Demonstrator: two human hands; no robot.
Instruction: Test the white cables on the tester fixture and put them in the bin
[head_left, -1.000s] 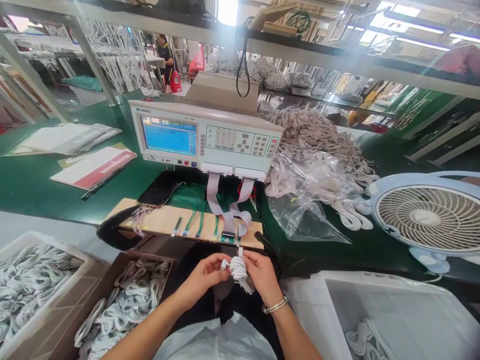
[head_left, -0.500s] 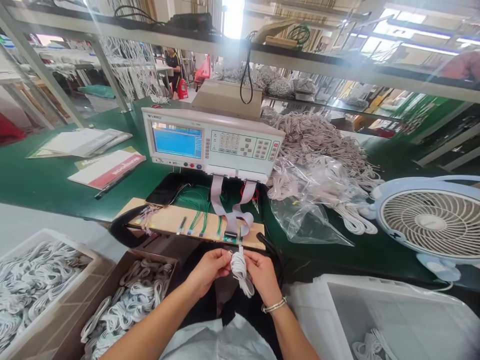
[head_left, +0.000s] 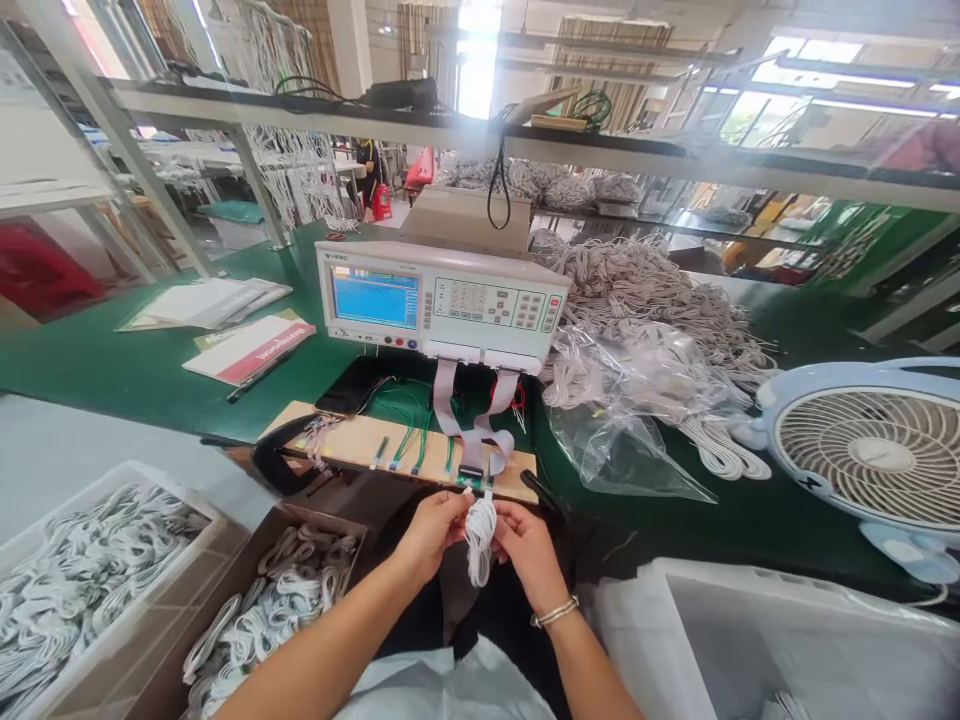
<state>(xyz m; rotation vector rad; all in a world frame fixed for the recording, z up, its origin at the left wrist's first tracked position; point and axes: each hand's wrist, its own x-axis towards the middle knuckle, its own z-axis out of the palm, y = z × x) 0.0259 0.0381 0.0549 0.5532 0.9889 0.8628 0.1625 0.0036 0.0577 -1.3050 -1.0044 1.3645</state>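
Both hands meet close to the body, at the near edge of a green bench (head_left: pixel 112 360). The left hand (head_left: pixel 431 525) pinches one plug end of a coiled white cable (head_left: pixel 480 535) between thumb and fingertips. The right hand (head_left: pixel 529 545) pinches the other end, and the coil hangs between the two hands.

Both ends are raised to the front edge of a wooden test board (head_left: pixel 360 445) just above the hands. Whether the plugs are seated is too small to tell, so this cable looks to be at the plugging-in stage.

Beyond the board stands a tester (head_left: pixel 450 300) with a lit blue screen. To the left of the hands, a cardboard box (head_left: pixel 319 513) and a white bin (head_left: pixel 172 495) are full of coils. To the right, another white bin (head_left: pixel 750 620) looks nearly bare. Which heap is finished cannot be told.
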